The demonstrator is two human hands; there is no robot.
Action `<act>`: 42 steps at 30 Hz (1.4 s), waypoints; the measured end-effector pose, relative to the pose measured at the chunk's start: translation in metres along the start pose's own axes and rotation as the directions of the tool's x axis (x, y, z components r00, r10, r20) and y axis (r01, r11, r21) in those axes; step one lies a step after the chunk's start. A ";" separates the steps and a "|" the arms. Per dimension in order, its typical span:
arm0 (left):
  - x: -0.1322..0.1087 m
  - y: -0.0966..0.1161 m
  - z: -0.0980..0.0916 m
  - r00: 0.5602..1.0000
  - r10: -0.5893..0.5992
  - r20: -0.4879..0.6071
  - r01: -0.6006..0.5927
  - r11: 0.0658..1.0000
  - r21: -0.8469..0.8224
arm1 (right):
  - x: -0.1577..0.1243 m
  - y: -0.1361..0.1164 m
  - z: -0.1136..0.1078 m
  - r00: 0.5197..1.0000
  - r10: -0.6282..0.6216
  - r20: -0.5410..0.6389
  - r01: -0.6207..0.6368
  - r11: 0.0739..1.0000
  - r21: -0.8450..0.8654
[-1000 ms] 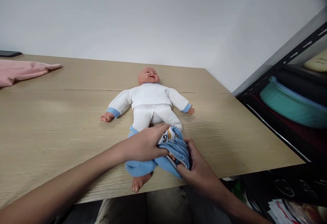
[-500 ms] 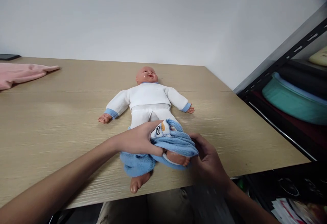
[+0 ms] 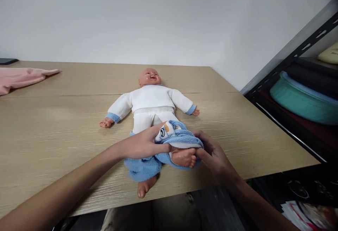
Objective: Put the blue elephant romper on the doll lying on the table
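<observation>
A baby doll [image 3: 151, 101] in a white suit with blue cuffs lies on its back on the wooden table [image 3: 52, 118], head away from me. Blue fleece trousers [image 3: 142, 166] with a cartoon patch are bunched round its lower legs. My left hand [image 3: 144, 145] is closed on the trousers' bunched edge over the shins. My right hand [image 3: 213, 153] pinches the same fabric at the right leg, next to the doll's bare foot [image 3: 183, 157], which pokes out of the leg opening. The other bare foot [image 3: 144, 188] sticks out near the table's front edge.
A pink cloth [image 3: 23, 78] lies at the table's far left, with a dark flat object [image 3: 7, 61] behind it. A black metal shelf [image 3: 295, 69] on the right holds a teal tub [image 3: 303, 101]. Papers lie on the floor at bottom right.
The trousers have been pulled up the right leg, so the doll's right foot now shows bare out of the opening. My right hand shifted slightly up and inward beside that foot.
</observation>
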State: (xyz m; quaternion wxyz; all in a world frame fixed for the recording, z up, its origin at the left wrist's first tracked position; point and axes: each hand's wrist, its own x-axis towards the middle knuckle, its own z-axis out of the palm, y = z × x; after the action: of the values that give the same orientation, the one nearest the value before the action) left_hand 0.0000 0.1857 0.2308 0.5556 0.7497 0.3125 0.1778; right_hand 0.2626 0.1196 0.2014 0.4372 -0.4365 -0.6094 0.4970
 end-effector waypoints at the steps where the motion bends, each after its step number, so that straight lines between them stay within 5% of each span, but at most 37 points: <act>1: 0.000 0.000 0.000 1.000 -0.007 0.010 0.007 1.000 0.009 | 0.001 0.001 0.000 0.999 0.032 0.001 -0.032 0.999 -0.003; 6: 0.000 -0.003 -0.002 0.999 0.020 0.026 -0.020 1.000 0.019 | 0.001 0.010 0.001 0.987 0.158 0.025 -0.159 0.986 0.046; 15: 0.003 -0.004 -0.004 0.993 0.117 0.009 -0.118 0.993 0.012 | 0.004 0.021 -0.001 0.988 0.152 0.004 -0.152 0.980 0.126; 22: -0.002 0.010 -0.001 1.000 0.019 0.015 -0.019 1.000 -0.003 | 0.033 0.014 -0.036 0.918 0.157 0.364 -0.174 0.985 0.014; 26: -0.026 0.019 0.001 0.989 0.018 -0.145 0.012 0.979 0.204 | 0.036 0.000 -0.044 0.888 0.093 0.450 -0.081 0.996 -0.045; 31: -0.069 -0.001 -0.011 0.927 -0.029 -0.373 0.157 0.935 0.318 | 0.048 0.003 -0.037 0.945 -0.014 0.327 0.033 0.998 -0.052; 35: -0.093 -0.027 -0.024 0.924 -0.140 -0.356 0.218 0.957 0.192 | 0.069 0.010 -0.032 0.967 0.038 0.254 -0.006 0.992 -0.126; 39: -0.095 -0.038 -0.029 0.920 -0.100 -0.379 0.155 0.981 0.119 | 0.090 0.002 -0.028 0.950 -0.009 0.313 0.101 0.954 -0.281; 42: -0.081 -0.044 -0.031 0.860 -0.031 -0.509 0.088 0.992 0.090 | 0.106 0.003 -0.021 0.970 -0.053 0.238 0.098 0.978 -0.182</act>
State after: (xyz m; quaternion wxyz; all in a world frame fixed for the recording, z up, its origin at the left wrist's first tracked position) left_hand -0.0907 0.1626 0.2058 0.4172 0.6962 0.4796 0.3335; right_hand 0.2581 0.2266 0.2118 0.3376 -0.3920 -0.7177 0.4661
